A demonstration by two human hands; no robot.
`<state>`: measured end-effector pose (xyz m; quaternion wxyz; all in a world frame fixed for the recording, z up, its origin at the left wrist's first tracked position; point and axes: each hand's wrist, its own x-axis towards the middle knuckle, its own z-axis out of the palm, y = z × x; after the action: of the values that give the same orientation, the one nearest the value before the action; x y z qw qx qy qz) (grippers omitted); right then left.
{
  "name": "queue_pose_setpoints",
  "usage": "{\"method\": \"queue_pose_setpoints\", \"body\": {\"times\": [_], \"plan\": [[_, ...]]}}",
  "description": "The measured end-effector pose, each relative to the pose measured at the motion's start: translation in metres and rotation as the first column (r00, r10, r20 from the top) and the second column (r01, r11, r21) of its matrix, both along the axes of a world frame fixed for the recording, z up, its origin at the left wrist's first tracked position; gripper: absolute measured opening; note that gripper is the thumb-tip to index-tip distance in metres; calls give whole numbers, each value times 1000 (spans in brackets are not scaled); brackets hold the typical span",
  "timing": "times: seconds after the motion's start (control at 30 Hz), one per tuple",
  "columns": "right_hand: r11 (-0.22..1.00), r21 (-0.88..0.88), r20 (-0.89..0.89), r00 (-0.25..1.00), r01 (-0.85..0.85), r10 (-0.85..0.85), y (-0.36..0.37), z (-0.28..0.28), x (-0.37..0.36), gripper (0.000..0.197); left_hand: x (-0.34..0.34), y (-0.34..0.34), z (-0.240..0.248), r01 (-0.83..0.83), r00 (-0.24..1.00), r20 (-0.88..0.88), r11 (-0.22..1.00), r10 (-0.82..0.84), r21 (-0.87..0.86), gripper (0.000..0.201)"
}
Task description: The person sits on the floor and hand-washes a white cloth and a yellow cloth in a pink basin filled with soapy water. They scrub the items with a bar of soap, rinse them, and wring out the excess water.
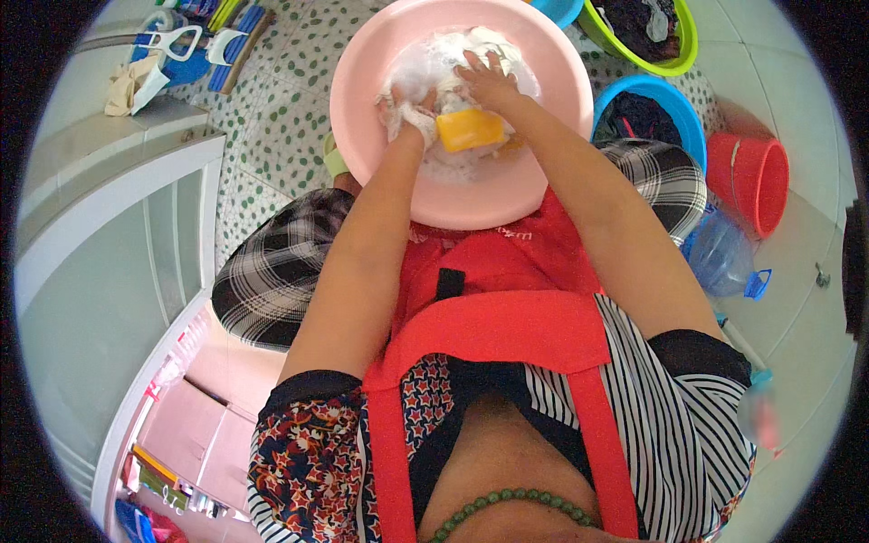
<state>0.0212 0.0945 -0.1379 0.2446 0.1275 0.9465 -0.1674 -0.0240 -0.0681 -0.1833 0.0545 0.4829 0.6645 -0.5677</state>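
A pink basin (362,140) holds suds and wet white cloth (486,42). My left hand (409,116) is in the left side of the basin, its fingers closed around a bunched, foamy part of the cloth. My right hand (487,83) lies on the cloth at the right, palm down with fingers spread. Between my wrists is a yellow block (469,129) that looks like a bar of laundry soap; what it rests on is hidden by foam.
Right of the basin stand a green tub (685,61) and a blue tub (692,113) with dark clothes, a red bucket (747,181) and a clear plastic jug (721,258). My knees in plaid trousers flank the basin. A white-framed door (213,172) is at left.
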Motion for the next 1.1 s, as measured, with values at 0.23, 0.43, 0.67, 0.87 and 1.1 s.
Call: {"method": "queue_pose_setpoints", "body": {"times": [0.23, 0.43, 0.67, 0.87, 1.1], "plan": [[959, 22, -55, 957, -283, 284, -47, 60, 55, 65, -4, -14, 5, -738, 651, 654, 525, 386, 424, 47], [983, 111, -120, 979, -149, 162, -49, 48, 65, 68, 3, -40, 22, -924, 379, 917, 8, 121, 381, 40], [779, -407, -131, 814, 477, -566, -33, 46, 64, 66, 56, 2, 18, -962, 252, 966, -91, 59, 256, 69], [765, -349, -137, 778, 541, -613, 18, 49, 37, 69, 78, 33, 46, -640, -327, 836, -547, -441, -539, 62], [793, -436, -334, 741, 426, -582, 29, 48, 22, 65, 61, 1, -49, 28, -409, -22, 12, -912, -1000, 40]]}}
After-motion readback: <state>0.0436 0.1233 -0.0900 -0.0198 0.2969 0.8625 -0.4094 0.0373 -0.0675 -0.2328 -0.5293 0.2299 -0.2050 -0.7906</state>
